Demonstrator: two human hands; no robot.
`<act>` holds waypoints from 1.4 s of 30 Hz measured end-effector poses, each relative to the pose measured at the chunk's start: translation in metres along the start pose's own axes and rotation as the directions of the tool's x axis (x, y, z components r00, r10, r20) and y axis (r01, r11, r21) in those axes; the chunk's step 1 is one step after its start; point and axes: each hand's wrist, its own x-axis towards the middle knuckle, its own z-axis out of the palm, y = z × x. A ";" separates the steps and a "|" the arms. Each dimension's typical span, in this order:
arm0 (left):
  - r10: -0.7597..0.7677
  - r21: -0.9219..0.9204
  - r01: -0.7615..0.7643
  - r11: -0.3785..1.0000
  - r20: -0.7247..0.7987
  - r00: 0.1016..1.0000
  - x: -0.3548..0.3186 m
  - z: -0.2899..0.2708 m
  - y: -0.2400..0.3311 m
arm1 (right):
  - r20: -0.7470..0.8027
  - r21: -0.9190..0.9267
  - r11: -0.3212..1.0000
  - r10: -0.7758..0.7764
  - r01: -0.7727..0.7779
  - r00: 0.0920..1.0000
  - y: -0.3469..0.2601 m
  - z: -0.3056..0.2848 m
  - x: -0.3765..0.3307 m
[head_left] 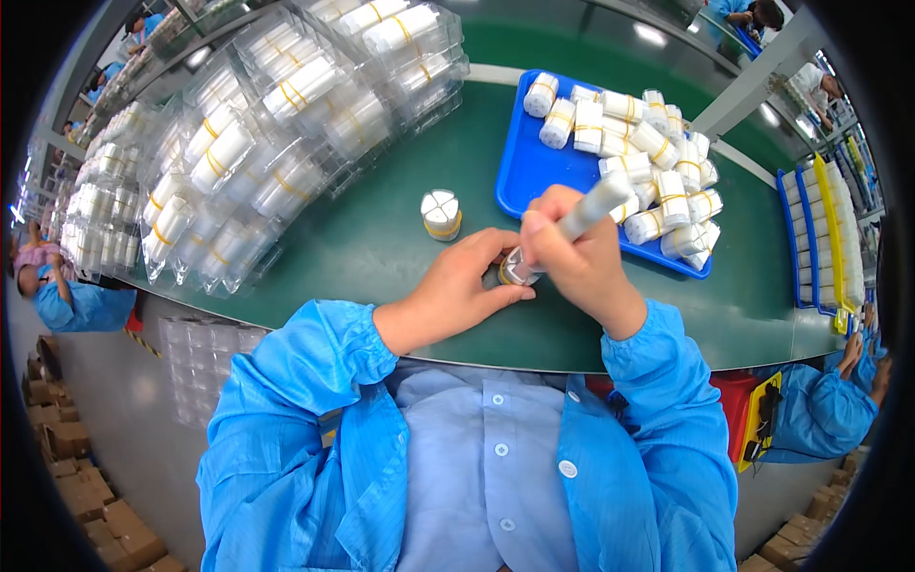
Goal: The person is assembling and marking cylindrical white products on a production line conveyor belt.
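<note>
Bundle in work point(515, 270): short, round, whitish, yellow-orange band around it; mostly hidden by the hands, so fine detail can't be read. Sits on the green desk point(743, 310), mid-length, nearer the near edge than the far one. Looks to stand on end, long axis roughly vertical, end face up.

Left hand point(456, 286) has thumb and fingers around its side, bracing it. Right hand point(581, 257) is clenched on a pale, thick, round-ended stick point(602, 202). Stick's long axis is tilted: free end up toward the desk's far right corner, lower end down at the bundle; actual contact can't be told.

Second bundle point(441, 215) stands upright just beyond the left hand: white wedge segments on top, dark seams, yellow band low. Blue tray point(515, 181) toward the far right corner carries more banded bundles point(658, 157), lying every which way.
</note>
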 end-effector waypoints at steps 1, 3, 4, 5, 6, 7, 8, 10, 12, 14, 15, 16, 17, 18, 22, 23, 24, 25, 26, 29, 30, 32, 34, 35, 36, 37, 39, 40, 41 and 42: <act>-0.041 -0.031 0.042 0.999 0.023 0.999 -0.001 -0.002 -0.001 | -0.066 0.140 0.990 0.037 -0.028 0.997 -0.002 -0.006 0.001; -0.110 -0.270 0.127 0.955 0.078 0.991 0.000 -0.004 -0.002 | -0.215 0.336 0.940 0.023 0.052 0.976 -0.007 -0.023 0.006; -0.138 -0.470 0.177 0.865 0.116 0.984 0.000 -0.003 -0.003 | -0.310 0.381 0.913 -0.021 0.144 0.951 -0.009 -0.033 0.010; -0.157 -0.645 0.222 0.731 0.157 0.975 -0.002 -0.003 -0.003 | -0.317 0.366 0.922 -0.002 0.124 0.948 -0.005 -0.039 0.011; -0.172 -0.689 0.245 0.682 0.174 0.970 -0.004 -0.005 0.001 | -0.327 0.351 0.930 0.013 0.109 0.945 -0.001 -0.044 0.013; -0.184 -0.729 0.265 0.632 0.191 0.964 -0.007 -0.013 0.009 | -0.338 0.336 0.937 0.024 0.097 0.941 0.002 -0.047 0.014; -0.196 -0.765 0.283 0.579 0.207 0.959 -0.010 -0.021 0.015 | -0.331 0.303 0.950 0.037 0.069 0.943 0.003 -0.046 0.012; -0.136 -0.731 0.142 0.668 0.067 0.988 -0.022 -0.036 0.022 | -0.312 0.243 0.970 0.054 0.025 0.949 0.004 -0.042 0.011; -0.038 -0.637 -0.051 0.769 -0.125 0.991 -0.033 -0.055 0.028 | -0.278 0.303 0.952 0.062 0.026 0.959 0.000 -0.037 0.008; -0.073 -0.238 -0.026 0.971 -0.397 0.915 -0.043 -0.073 0.019 | -0.245 0.329 0.944 0.052 0.033 0.968 -0.002 -0.031 0.005; -0.087 -0.072 0.060 0.996 -0.471 0.878 -0.045 -0.079 0.006 | -0.227 0.322 0.946 0.042 0.035 0.973 -0.003 -0.029 0.003; -0.106 0.032 0.138 0.990 -0.480 0.871 -0.047 -0.079 -0.008 | -0.203 0.317 0.948 0.033 0.034 0.979 -0.004 -0.027 0.002; -0.124 0.134 0.216 0.967 -0.489 0.863 -0.049 -0.079 -0.023 | -0.192 0.324 0.945 0.012 0.052 0.981 -0.002 -0.024 0.001; -0.141 0.230 0.287 0.930 -0.497 0.856 -0.045 -0.080 -0.024 | -0.185 0.316 0.947 0.014 0.046 0.983 -0.001 -0.024 0.001; 0.418 0.804 0.168 0.570 -0.460 0.784 -0.033 -0.063 0.006 | -0.187 0.299 0.954 0.040 0.018 0.982 0.003 -0.025 0.001; 0.428 0.824 0.072 0.563 -0.364 0.827 -0.034 -0.058 0.013 | -0.193 0.300 0.954 0.051 0.010 0.980 0.003 -0.026 0.002; 0.396 0.777 0.007 0.630 -0.328 0.858 -0.035 -0.051 0.013 | -0.195 0.280 0.960 0.039 0.017 0.980 0.003 -0.023 0.003; 0.392 0.764 0.028 0.645 -0.362 0.846 -0.024 -0.045 0.018 | -0.203 0.253 0.967 0.031 0.022 0.979 0.003 -0.023 0.004; 0.388 0.749 0.048 0.660 -0.395 0.833 -0.013 -0.041 0.023 | -0.212 0.226 0.974 0.022 0.027 0.977 0.002 -0.022 0.004; 0.245 0.665 0.072 0.743 -0.371 0.896 0.006 -0.036 0.003 | -0.205 0.261 0.964 0.002 0.052 0.979 -0.001 -0.021 0.003; 0.250 0.617 0.024 0.787 -0.355 0.901 0.006 -0.033 0.005 | -0.189 0.283 0.957 -0.010 0.065 0.982 -0.001 -0.021 0.001; 0.265 0.507 -0.071 0.859 -0.323 0.909 0.006 -0.027 0.019 | -0.159 0.326 0.941 -0.037 0.088 0.987 -0.006 -0.020 -0.001; 0.227 0.404 -0.119 0.907 -0.229 0.947 0.005 -0.019 0.024 | -0.135 0.291 0.949 -0.082 0.119 0.987 -0.011 -0.016 -0.004; 0.180 0.339 -0.108 0.935 -0.190 0.965 0.004 -0.015 0.025 | -0.114 0.274 0.953 -0.103 0.131 0.988 -0.012 -0.013 -0.005; 0.139 0.276 -0.096 0.956 -0.143 0.980 0.005 -0.013 0.025 | -0.097 0.258 0.955 -0.127 0.148 0.987 -0.013 -0.011 -0.006; 0.158 0.280 -0.115 0.953 -0.134 0.978 0.005 -0.010 0.021 | -0.093 0.267 0.948 -0.153 0.173 0.984 -0.010 -0.007 -0.007; 0.164 0.231 -0.128 0.965 -0.145 0.976 0.007 -0.009 0.014 | -0.066 0.200 0.971 -0.121 0.132 0.990 -0.003 -0.003 -0.009; 0.165 0.208 -0.131 0.969 -0.153 0.974 0.007 -0.009 0.012 | -0.050 0.169 0.979 -0.105 0.112 0.993 0.002 0.000 -0.009; 0.146 0.180 -0.118 0.977 -0.151 0.978 0.005 -0.008 0.011 | -0.098 0.179 0.977 -0.101 0.117 0.990 0.006 0.005 -0.009; 0.126 0.156 -0.102 0.982 -0.154 0.980 0.004 -0.007 0.010 | -0.085 0.161 0.980 -0.102 0.115 0.991 0.007 0.006 -0.008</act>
